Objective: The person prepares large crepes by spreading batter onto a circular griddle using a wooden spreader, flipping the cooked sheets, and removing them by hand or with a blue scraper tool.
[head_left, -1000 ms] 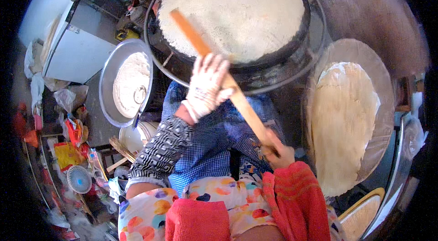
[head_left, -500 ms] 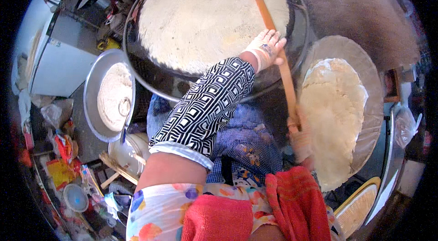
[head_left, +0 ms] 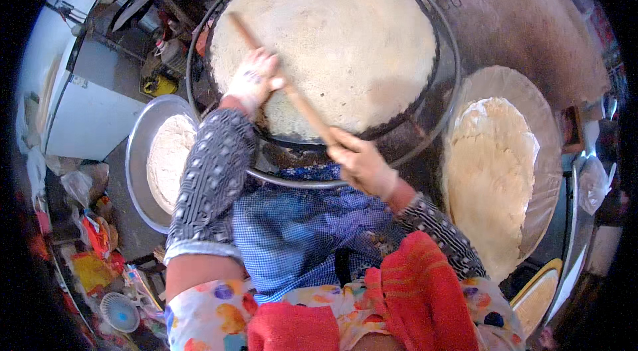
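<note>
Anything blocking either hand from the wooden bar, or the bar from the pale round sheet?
Nothing visible: left hand and right hand are on the wooden bar, which extends over the pale round sheet; contact unclear.

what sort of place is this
Probably a flatbread or pancake kitchen: a large round black griddle bearing a pale batter-like layer, a wide round silver metal bowl of whitish material, and broad tan flatbread-like sheets.

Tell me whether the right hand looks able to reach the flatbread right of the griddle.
Probably yes: nothing appears to block the way to the flatbread, though the right hand holds the wooden strip and may need to release it.
</note>
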{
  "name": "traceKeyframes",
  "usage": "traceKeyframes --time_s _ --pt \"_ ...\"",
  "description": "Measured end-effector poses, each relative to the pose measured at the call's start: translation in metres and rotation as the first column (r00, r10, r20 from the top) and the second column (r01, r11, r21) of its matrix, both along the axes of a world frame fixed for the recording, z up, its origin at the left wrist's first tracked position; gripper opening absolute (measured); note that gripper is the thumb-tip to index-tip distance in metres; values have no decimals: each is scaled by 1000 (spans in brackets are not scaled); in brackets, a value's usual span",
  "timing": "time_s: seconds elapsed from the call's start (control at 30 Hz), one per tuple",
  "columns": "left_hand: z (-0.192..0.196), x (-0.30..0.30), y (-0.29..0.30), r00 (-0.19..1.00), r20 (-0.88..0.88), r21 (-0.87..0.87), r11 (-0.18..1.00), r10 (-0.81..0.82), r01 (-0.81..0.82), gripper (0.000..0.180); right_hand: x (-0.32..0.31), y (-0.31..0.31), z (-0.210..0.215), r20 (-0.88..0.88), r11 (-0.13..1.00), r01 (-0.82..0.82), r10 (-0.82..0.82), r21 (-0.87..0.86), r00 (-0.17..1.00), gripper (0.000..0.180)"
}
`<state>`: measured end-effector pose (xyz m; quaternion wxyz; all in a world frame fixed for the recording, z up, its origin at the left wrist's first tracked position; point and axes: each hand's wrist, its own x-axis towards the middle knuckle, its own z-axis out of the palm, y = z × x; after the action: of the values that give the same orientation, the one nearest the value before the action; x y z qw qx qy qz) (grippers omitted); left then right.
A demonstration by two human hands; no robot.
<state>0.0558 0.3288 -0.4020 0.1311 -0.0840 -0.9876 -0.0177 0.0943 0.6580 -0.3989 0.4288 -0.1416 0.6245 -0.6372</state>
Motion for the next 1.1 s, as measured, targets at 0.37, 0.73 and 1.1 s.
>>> traceKeyframes --time_s 0.37,0.73,1.1 --pt "45 82 149 997 26 60 996 -70 68 95 136 137 -30 -489 917 260 -85 303 868 57" --pt "10 -73 254 927 226 12 952 -300 305 99 95 166 19 513 820 568 -515 62 687 59" --pt "-1 -34 67 988 135 -15 997 76 -75 89 21 58 1 382 988 125 -81 -92 920 57"
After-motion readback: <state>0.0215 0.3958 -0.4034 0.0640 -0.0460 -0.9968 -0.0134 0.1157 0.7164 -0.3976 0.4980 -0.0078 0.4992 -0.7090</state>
